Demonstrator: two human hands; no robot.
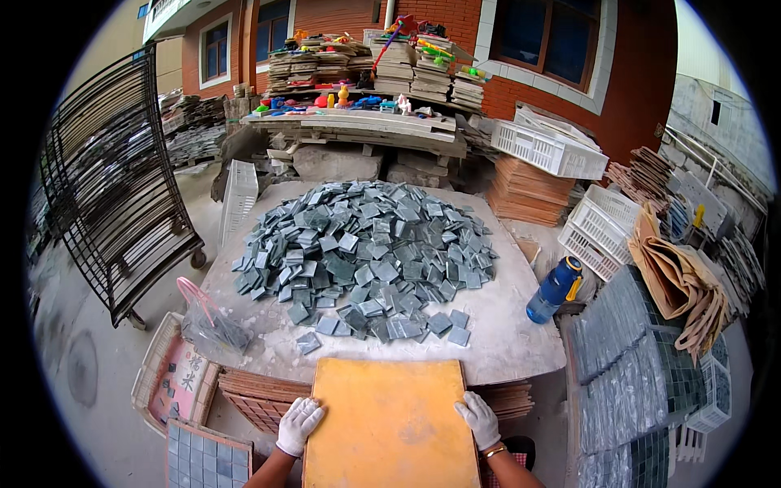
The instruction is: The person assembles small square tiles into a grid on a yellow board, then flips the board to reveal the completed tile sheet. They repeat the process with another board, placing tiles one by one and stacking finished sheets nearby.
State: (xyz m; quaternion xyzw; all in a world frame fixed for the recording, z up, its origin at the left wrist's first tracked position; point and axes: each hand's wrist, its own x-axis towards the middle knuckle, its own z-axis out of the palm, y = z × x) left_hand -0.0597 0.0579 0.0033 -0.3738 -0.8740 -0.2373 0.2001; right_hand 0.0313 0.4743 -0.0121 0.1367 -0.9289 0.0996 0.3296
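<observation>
A flat, square yellow-orange board (389,427) with a worn surface lies in front of me, its far edge meeting the work table (521,337). In a white glove, my left hand (300,424) grips the board's left edge. My right hand (479,420), also gloved, with a band at the wrist, holds the opposite edge. What the fingers do beneath the board is hidden. Beyond it, a large heap of small grey-green stone tiles (374,252) covers the middle of the table. A few loose tiles (440,323) lie at the heap's near side.
A blue bottle (554,289) stands at the table's right edge. Wrapped tile stacks (622,390) rise on the right, below white crates (600,232). To the left are a plastic bag (213,321), a shallow crate (159,358), a tiled sheet (207,459) and a black wheeled rack (118,195).
</observation>
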